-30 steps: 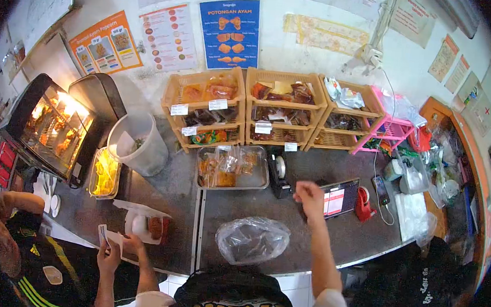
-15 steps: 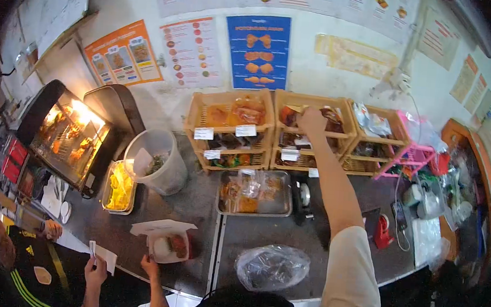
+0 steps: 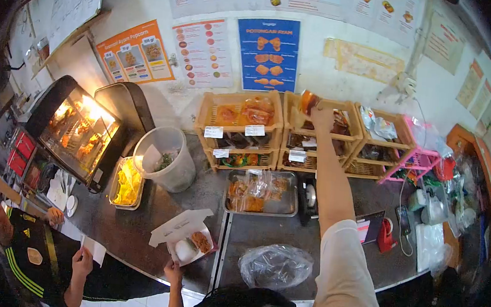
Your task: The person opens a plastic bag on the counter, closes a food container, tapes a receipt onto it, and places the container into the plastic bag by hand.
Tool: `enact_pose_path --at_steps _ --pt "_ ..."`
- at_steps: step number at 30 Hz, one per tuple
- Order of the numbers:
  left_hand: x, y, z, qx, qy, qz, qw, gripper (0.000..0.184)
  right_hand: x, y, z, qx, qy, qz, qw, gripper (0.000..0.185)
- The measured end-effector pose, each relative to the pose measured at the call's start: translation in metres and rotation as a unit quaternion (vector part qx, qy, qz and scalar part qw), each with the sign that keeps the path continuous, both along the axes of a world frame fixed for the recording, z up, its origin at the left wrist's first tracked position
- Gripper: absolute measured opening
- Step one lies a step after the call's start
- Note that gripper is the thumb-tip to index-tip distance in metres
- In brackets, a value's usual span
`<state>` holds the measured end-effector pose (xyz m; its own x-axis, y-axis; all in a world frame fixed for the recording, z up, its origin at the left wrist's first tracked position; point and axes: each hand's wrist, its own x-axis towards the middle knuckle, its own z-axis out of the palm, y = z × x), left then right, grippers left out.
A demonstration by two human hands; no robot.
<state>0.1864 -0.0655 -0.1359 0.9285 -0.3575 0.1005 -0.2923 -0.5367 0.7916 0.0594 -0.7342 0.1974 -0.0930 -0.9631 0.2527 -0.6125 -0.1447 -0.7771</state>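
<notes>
Right hand (image 3: 320, 117) raised packet (image 3: 308, 102); arm (image 3: 334, 186) outstretched; left hand (image 3: 173, 273) pinches food box (image 3: 179, 228) edge.

The right hand (image 3: 320, 118) covered part of the packet (image 3: 309, 102) in its grip, whose contents were blurred. The right forearm (image 3: 334, 192) hid part of the tablet (image 3: 362, 232) on the bench (image 3: 125, 230). Print on the crate labels (image 3: 254, 130) was too small to read, and the top edge cut off the upper posters (image 3: 215, 4). The left hand's (image 3: 172, 272) fingertips were indistinct at the box (image 3: 180, 230).
</notes>
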Motion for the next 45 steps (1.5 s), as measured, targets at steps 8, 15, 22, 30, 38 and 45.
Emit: enact_pose_path --at_steps 8,15,22,30,38,45 --pt "-0.041 -0.023 0.048 -0.035 0.102 -0.018 0.994 0.026 -0.146 0.092 -0.046 0.051 -0.454 0.217 0.863 0.007" --pt "-0.013 -0.006 -0.028 -0.004 0.049 -0.073 0.996 0.028 -0.221 0.323 -0.188 0.295 -0.361 0.227 0.855 0.008" --pt "-0.04 -0.003 -0.023 -0.006 0.15 0.02 0.988 0.03 -0.231 0.418 -0.2 0.364 -0.193 0.298 0.861 0.006" --pt "-0.065 -0.012 0.02 -0.109 0.208 0.025 0.972 0.031 -0.11 0.437 -0.209 0.39 -0.177 0.419 0.8 0.007" --pt "-0.064 0.0 0.025 -0.121 0.274 -0.015 0.954 0.038 -0.019 0.408 -0.22 0.365 -0.055 0.399 0.839 0.016" --pt "-0.048 0.007 0.018 -0.051 0.239 -0.102 0.964 0.039 0.022 0.431 -0.244 0.203 -0.026 0.424 0.882 0.027"
